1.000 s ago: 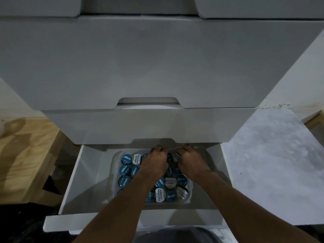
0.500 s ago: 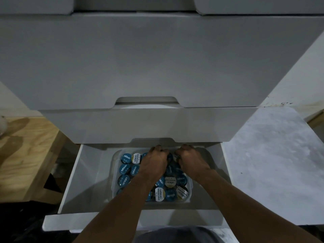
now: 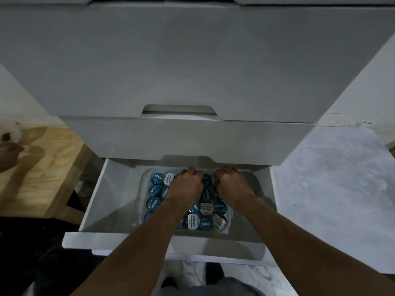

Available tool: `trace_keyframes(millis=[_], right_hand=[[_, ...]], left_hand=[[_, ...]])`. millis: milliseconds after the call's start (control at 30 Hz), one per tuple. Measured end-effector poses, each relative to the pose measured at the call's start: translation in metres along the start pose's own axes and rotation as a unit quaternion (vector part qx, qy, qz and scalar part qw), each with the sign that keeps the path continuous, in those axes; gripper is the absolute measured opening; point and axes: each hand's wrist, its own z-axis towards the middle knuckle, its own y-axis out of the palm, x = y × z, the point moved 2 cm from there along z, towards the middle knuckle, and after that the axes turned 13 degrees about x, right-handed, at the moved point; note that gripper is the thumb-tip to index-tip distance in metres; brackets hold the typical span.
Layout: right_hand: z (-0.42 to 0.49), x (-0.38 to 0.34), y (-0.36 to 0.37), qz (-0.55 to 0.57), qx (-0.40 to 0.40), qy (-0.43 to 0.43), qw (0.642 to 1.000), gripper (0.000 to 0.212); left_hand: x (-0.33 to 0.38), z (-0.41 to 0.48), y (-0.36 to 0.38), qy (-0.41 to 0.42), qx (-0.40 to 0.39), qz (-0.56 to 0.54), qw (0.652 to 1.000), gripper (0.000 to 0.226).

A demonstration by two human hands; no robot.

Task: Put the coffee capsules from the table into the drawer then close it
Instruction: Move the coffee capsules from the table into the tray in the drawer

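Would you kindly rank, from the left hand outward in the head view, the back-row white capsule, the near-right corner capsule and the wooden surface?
1. The back-row white capsule, just left of the left hand.
2. The near-right corner capsule, toward the person.
3. The wooden surface, outside the drawer, far left.

Left grip (image 3: pixel 186 186) and right grip (image 3: pixel 233 184) bare; forearms (image 3: pixel 136 242) bare; grey garment (image 3: pixel 213 289) at 6 o'clock.

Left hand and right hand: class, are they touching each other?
Apart. The head view shows capsules in the gap between left hand and right hand.
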Motion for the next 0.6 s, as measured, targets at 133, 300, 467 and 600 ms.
trace_keyframes(millis=[133, 300, 467, 600], right_hand=[[-0.005, -0.003, 0.0, -0.01, 0.028, -0.002, 1.0, 0.035], [-0.018, -0.015, -0.01, 0.014, -0.004, 0.024, 1.0, 0.043], [-0.043, -0.039, -0.034, -0.029, -0.037, 0.065, 0.997, 0.041], [-0.068, -0.063, -0.044, -0.036, 0.008, 0.094, 0.995, 0.025]], left_hand=[[-0.008, -0.012, -0.007, -0.017, 0.025, 0.016, 0.999, 0.03], [-0.016, -0.025, -0.024, -0.016, 0.069, 0.035, 0.997, 0.036], [-0.019, -0.046, -0.05, 0.036, 0.086, 0.078, 0.993, 0.039], [-0.024, -0.072, -0.071, 0.091, 0.075, 0.089, 0.989, 0.026]])
